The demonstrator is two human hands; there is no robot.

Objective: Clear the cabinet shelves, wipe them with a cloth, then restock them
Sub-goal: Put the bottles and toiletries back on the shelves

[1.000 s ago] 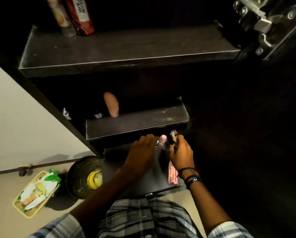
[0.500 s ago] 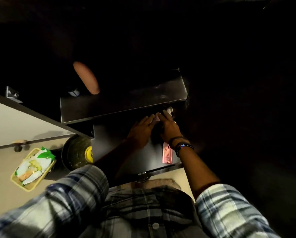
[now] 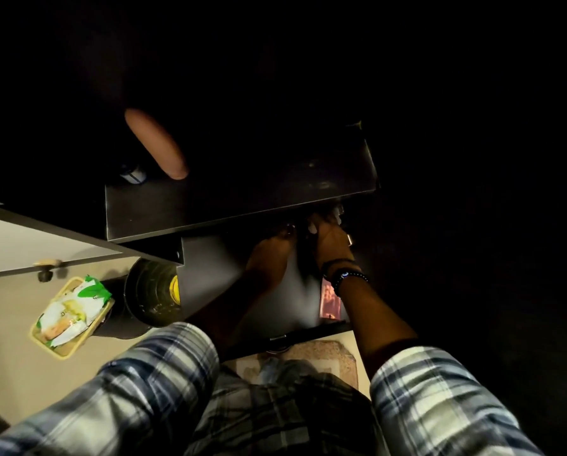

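Observation:
Both my hands reach into the dark bottom shelf (image 3: 229, 291) of the cabinet, under the middle shelf (image 3: 242, 199). My left hand (image 3: 270, 255) lies fingers forward beside my right hand (image 3: 330, 245). The right hand's fingers close around small bottles (image 3: 336, 213) at the shelf's back right; their shapes are mostly hidden in shadow. Whether the left hand grips anything is not clear. A pink packet (image 3: 329, 299) lies flat on the bottom shelf by my right wrist. A peach-coloured bottle (image 3: 157, 144) and a small dark item (image 3: 132, 174) stand on the middle shelf's left.
On the floor to the left lie a yellow tray (image 3: 70, 352) holding green-and-white packets (image 3: 73, 307) and a dark round container (image 3: 150, 291) with a yellow item inside. A white cabinet door (image 3: 29, 245) stands open at the left. The cabinet's right side is in darkness.
The camera tilted down and moved closer, so the top shelf left the view. Both hands pushed deeper under the middle shelf toward the back right corner.

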